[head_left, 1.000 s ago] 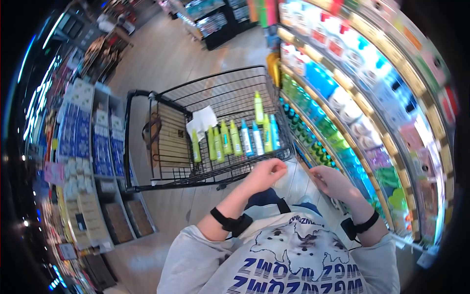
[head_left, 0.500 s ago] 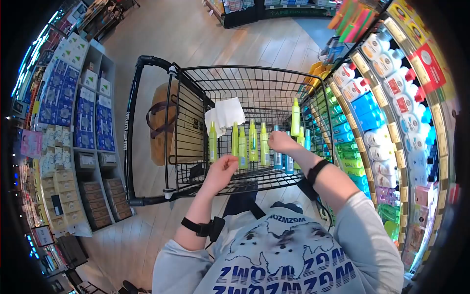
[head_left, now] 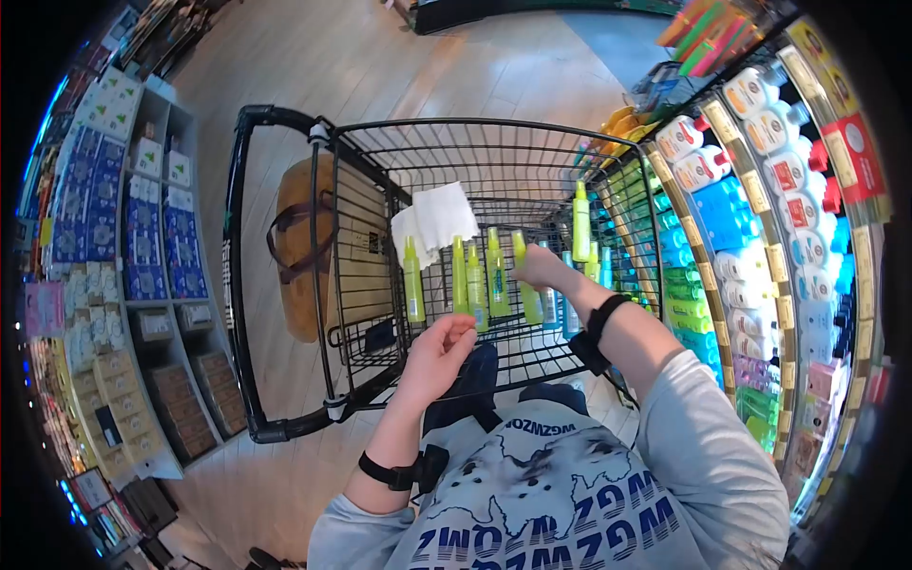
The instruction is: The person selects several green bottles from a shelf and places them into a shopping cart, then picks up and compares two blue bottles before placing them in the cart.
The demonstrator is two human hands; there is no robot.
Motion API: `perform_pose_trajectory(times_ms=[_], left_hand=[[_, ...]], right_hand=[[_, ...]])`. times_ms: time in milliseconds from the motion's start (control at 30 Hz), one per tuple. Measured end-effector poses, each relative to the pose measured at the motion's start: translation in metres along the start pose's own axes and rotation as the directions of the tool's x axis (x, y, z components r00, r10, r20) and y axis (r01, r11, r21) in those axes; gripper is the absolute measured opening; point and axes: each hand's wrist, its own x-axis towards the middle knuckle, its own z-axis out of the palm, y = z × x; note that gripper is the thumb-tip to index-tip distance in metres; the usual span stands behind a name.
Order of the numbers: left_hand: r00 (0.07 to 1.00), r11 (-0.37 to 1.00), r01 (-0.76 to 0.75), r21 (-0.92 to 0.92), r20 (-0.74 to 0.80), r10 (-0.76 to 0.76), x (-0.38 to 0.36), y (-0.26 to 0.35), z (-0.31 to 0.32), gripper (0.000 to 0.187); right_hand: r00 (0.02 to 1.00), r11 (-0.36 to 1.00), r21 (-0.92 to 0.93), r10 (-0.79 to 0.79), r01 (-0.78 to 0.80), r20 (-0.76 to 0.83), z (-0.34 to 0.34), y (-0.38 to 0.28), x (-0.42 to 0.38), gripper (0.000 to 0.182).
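Observation:
Several slim yellow-green bottles with tapered tops, such as one bottle (head_left: 496, 271), stand in a row in the black wire shopping cart (head_left: 494, 123). My right hand (head_left: 543, 270) is closed around the upper part of a yellow-green bottle (head_left: 530, 302) at the row's right end. Just right of it are blue bottles (head_left: 569, 309), partly covered by my forearm. My left hand (head_left: 442, 353) hovers over the cart's near side, fingers curled together with nothing seen in them, close to the bottoms of the middle bottles. A white cloth or paper sheet (head_left: 444, 214) lies behind the row.
Shelves of lotion and wash bottles (head_left: 744, 309) line the right side, close to the cart. At left stands a shelf unit of boxed goods (head_left: 87, 190). A brown bag (head_left: 302, 275) with dark straps is beside the cart's handle (head_left: 237, 275).
My right hand has shifted slightly left and closed on the end yellow-green bottle, which now leans a little. My left hand has moved slightly right and down. The camera view has shifted.

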Motion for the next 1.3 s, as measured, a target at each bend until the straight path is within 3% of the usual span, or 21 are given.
perform_pose_trajectory(times_ms=[33, 67, 100, 133, 200, 233, 267, 333, 400, 467, 500, 667, 733, 800, 933, 1000, 1067, 1167, 1200, 1267, 1300], left_hand=[[1.000, 1.000, -0.010, 0.007, 0.018, 0.010, 0.004, 0.003, 0.005, 0.026], [0.998, 0.997, -0.057, 0.061, -0.008, 0.057, 0.008, 0.008, 0.011, 0.029], [0.994, 0.988, -0.102, 0.116, -0.031, 0.106, 0.011, 0.012, 0.018, 0.032], [0.993, 0.985, -0.113, 0.128, -0.008, 0.115, 0.013, 0.020, 0.027, 0.032], [0.983, 0.981, -0.176, 0.081, 0.064, 0.171, 0.015, 0.040, 0.049, 0.041], [0.972, 0.982, -0.046, -0.182, 0.219, 0.086, 0.013, 0.053, 0.060, 0.045], [0.962, 0.985, -0.047, -0.164, 0.257, 0.088, 0.011, 0.067, 0.070, 0.045], [0.769, 0.937, 0.247, -0.246, 0.638, -0.036, 0.009, 0.092, 0.091, 0.044], [0.698, 0.953, 0.256, -0.161, 0.713, -0.067, 0.008, 0.104, 0.118, 0.043], [0.631, 0.972, 0.158, -0.176, 0.775, 0.038, 0.005, 0.113, 0.148, 0.043], [0.607, 0.978, 0.124, -0.166, 0.792, 0.057, 0.004, 0.113, 0.163, 0.043], [0.475, 0.991, 0.124, -0.054, 0.880, -0.012, -0.012, 0.124, 0.235, 0.041], [0.367, 0.958, 0.283, -0.051, 0.928, -0.059, -0.020, 0.126, 0.264, 0.037], [0.286, 0.958, 0.285, 0.016, 0.953, -0.101, -0.031, 0.134, 0.292, 0.033], [0.261, 0.890, 0.417, 0.184, 0.914, -0.311, -0.054, 0.141, 0.350, 0.038], [0.097, 0.877, 0.442, 0.191, 0.961, -0.258, -0.064, 0.140, 0.374, 0.042], [0.061, 0.865, 0.430, 0.259, 0.948, -0.314, -0.070, 0.139, 0.394, 0.044], [0.280, 0.992, -0.009, 0.128, 0.952, -0.120, -0.085, 0.133, 0.420, 0.051], [0.268, 0.990, -0.017, 0.142, 0.954, -0.133, -0.090, 0.132, 0.427, 0.051], [0.385, 0.921, -0.380, 0.089, 0.920, 0.071, -0.099, 0.130, 0.439, 0.055], [0.416, 0.882, -0.459, 0.106, 0.903, 0.109, -0.102, 0.129, 0.444, 0.061]], right_hand=[[0.991, 0.987, 0.087, -0.136, 0.134, 0.020, -0.012, 0.005, -0.014, 0.033], [0.992, 0.987, 0.096, -0.128, 0.127, 0.001, -0.023, 0.010, -0.030, 0.033], [0.962, 0.871, 0.432, -0.273, 0.236, 0.025, -0.031, 0.017, -0.049, 0.033], [0.909, 0.632, 0.715, -0.416, 0.297, -0.010, -0.039, 0.023, -0.069, 0.037], [0.845, 0.322, 0.923, -0.534, 0.210, -0.006, -0.059, 0.038, -0.113, 0.042], [0.806, 0.222, 0.940, -0.587, 0.258, -0.082, -0.066, 0.043, -0.142, 0.034], [0.815, 0.199, 0.941, -0.567, 0.274, -0.117, -0.070, 0.051, -0.164, 0.034], [0.774, 0.046, 0.944, -0.586, 0.327, -0.240, -0.073, 0.073, -0.199, 0.036], [0.765, 0.016, 0.925, -0.567, 0.379, -0.304, -0.072, 0.104, -0.224, 0.038], [0.744, -0.052, 0.900, -0.543, 0.432, -0.389, -0.069, 0.128, -0.253, 0.041], [0.692, -0.084, 0.851, -0.542, 0.519, -0.476, -0.063, 0.141, -0.262, 0.043], [0.712, -0.182, 0.802, -0.379, 0.569, -0.591, -0.042, 0.210, -0.327, 0.044], [0.768, -0.198, 0.808, -0.250, 0.556, -0.590, -0.034, 0.231, -0.353, 0.041], [0.776, -0.246, 0.794, -0.188, 0.556, -0.602, -0.019, 0.255, -0.368, 0.049], [0.682, -0.499, 0.652, -0.155, 0.571, -0.715, 0.005, 0.295, -0.395, 0.047], [0.513, -0.563, 0.513, -0.175, 0.648, -0.840, 0.014, 0.317, -0.405, 0.039], [0.494, -0.557, 0.479, -0.136, 0.679, -0.859, 0.022, 0.334, -0.420, 0.038], [0.531, -0.499, 0.460, 0.000, 0.734, -0.847, 0.029, 0.349, -0.450, 0.041], [0.576, -0.441, 0.512, 0.015, 0.737, -0.817, 0.035, 0.356, -0.458, 0.042], [0.610, -0.389, 0.549, 0.045, 0.740, -0.791, 0.046, 0.368, -0.467, 0.044], [0.575, -0.380, 0.519, 0.042, 0.765, -0.817, 0.051, 0.372, -0.471, 0.045]])
